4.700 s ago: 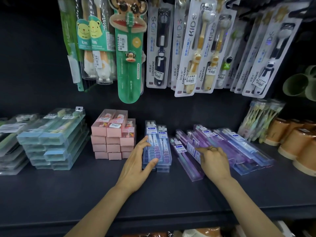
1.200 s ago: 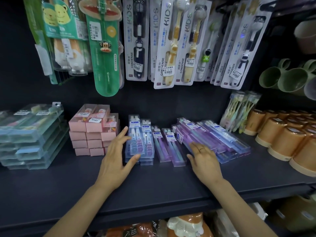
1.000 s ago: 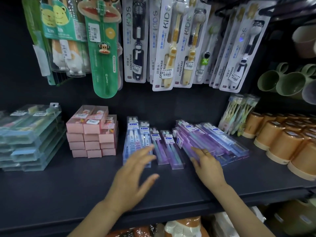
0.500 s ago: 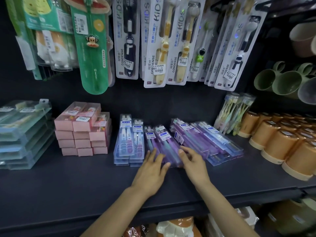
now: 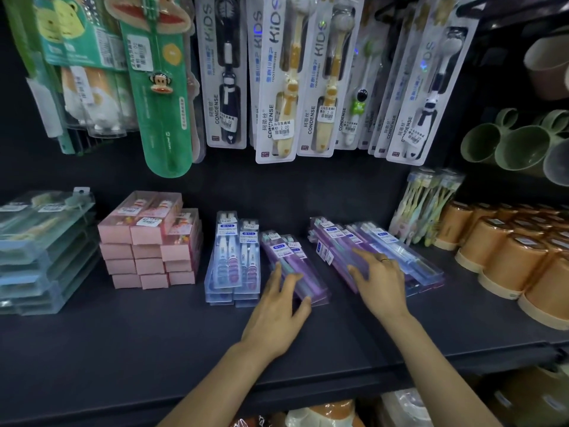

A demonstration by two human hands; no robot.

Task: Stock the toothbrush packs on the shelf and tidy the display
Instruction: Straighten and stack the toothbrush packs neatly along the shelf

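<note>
Head view, my left hand (image 5: 278, 306) at centre frame, fingers spread flat over the near end of the purple toothbrush packs (image 5: 294, 266), my right hand (image 5: 380, 283) just right of them, fingers straight on a purple-and-blue pile (image 5: 374, 245), its lower packs hidden, hanging kids' cards (image 5: 278, 78) cut off at top.

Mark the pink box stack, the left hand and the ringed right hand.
Pink box stack (image 5: 147, 241): head view, front face of the stack.
Left hand (image 5: 277, 306): head view, back of hand.
Right hand (image 5: 380, 280): head view, back of hand.
</note>
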